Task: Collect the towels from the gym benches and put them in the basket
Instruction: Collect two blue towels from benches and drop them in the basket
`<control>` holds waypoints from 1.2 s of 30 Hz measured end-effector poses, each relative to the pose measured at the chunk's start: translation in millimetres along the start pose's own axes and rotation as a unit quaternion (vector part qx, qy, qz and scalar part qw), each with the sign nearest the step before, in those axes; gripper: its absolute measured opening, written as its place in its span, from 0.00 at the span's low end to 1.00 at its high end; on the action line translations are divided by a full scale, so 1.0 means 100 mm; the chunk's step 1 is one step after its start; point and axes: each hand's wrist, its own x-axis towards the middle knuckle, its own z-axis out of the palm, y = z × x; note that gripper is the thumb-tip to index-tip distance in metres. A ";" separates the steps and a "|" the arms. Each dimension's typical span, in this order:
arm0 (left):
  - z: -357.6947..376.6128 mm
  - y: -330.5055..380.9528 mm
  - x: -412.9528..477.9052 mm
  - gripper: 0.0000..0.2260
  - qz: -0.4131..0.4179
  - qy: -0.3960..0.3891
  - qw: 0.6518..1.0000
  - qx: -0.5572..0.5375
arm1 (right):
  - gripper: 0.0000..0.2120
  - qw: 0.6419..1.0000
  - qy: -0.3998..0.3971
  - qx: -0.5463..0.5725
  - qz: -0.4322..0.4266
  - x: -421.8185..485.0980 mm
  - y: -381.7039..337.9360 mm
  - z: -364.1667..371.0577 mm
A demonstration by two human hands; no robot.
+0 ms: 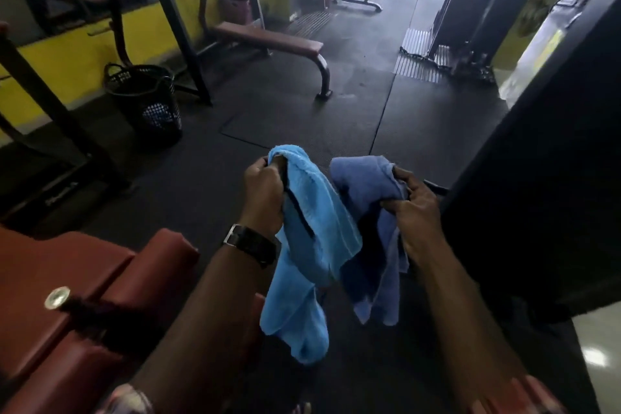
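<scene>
My left hand (263,193) grips the top of a bright blue towel (317,239) that hangs down in front of me. My right hand (415,207) holds a darker, greyish-blue towel (364,185), also hanging. Both towels dangle side by side over the black floor. A black mesh basket (148,101) stands on the floor to the far left, by the yellow wall; something pale blue shows through its mesh. A flat maroon bench (268,40) with nothing on its pad stands beyond it.
A maroon padded bench (84,296) with a metal bolt is close at my lower left. Black machine frames (174,23) rise beside the basket. A large dark machine panel (537,195) stands at my right. Rubber mats (302,111) cover the floor between me and the basket.
</scene>
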 end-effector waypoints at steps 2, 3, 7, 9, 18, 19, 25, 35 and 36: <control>0.14 0.08 0.37 0.09 0.001 0.005 1.000 0.004 | 0.29 1.000 -0.001 0.014 0.013 0.39 0.01 0.10; 0.20 0.12 0.56 0.08 0.011 0.003 1.000 0.006 | 0.29 1.000 -0.003 0.021 0.018 0.58 0.04 0.14; 0.52 0.35 1.46 0.08 0.085 0.026 0.996 0.008 | 0.27 0.996 -0.039 0.076 0.021 1.65 0.19 0.40; 0.68 0.48 1.84 0.09 0.130 0.047 0.990 0.005 | 0.23 0.991 -0.057 0.120 0.025 2.18 0.23 0.60; 1.14 0.91 3.42 0.12 0.081 0.242 0.963 -0.091 | 0.24 0.976 -0.195 0.085 0.041 4.21 0.10 1.73; 1.13 0.94 3.63 0.12 0.067 0.254 0.956 -0.132 | 0.24 0.974 -0.209 0.078 0.052 4.41 0.11 1.87; 1.00 0.89 4.76 0.12 -0.016 0.256 0.921 -0.292 | 0.24 0.964 -0.245 0.044 0.093 5.38 0.27 2.54; 0.62 1.55 7.17 0.21 -0.060 0.172 0.931 -0.317 | 0.24 0.959 -0.259 0.065 0.093 7.29 0.26 4.52; 0.58 1.69 7.38 0.21 -0.046 0.170 0.934 -0.312 | 0.24 0.958 -0.261 0.070 0.095 7.46 0.24 4.72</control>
